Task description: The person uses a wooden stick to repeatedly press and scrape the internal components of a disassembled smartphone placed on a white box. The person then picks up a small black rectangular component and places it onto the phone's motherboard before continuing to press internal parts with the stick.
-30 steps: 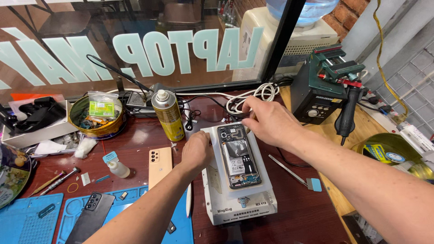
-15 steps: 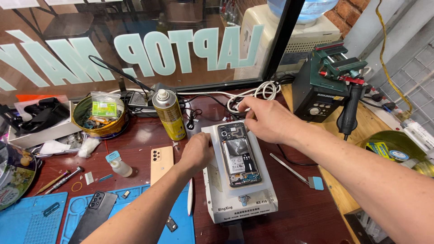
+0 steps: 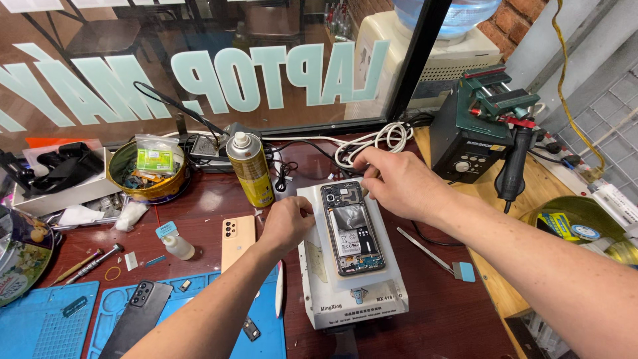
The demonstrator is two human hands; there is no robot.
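Opened phone (image 3: 351, 228) lies between both hands on the heating plate (image 3: 389, 266). Left hand (image 3: 287, 221) curled, steadying its edge; right hand (image 3: 399, 183) pinches a thin tool at the top corner. Looks like the prying stage; next needs gentle leverage.

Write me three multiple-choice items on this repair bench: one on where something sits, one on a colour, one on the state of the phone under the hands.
1. Where does the spray can stand?
A. Behind the left hand, near the window
B. On the blue mat
C. On the wooden shelf at right

2. What colour is the back cover lying flat by the left hand?
A. Green
B. Peach-orange
C. White

3. In what state is the phone on the white heating plate?
A. Sealed, screen lit
C. Wrapped in a bag
B. Opened, its inner parts bared

Answers:
1. A: the yellow can stands upright on the dark table beyond the left hand.
2. B: the cover with camera holes is peach-orange.
3. B: board and battery area show, while the right hand touches its top edge.
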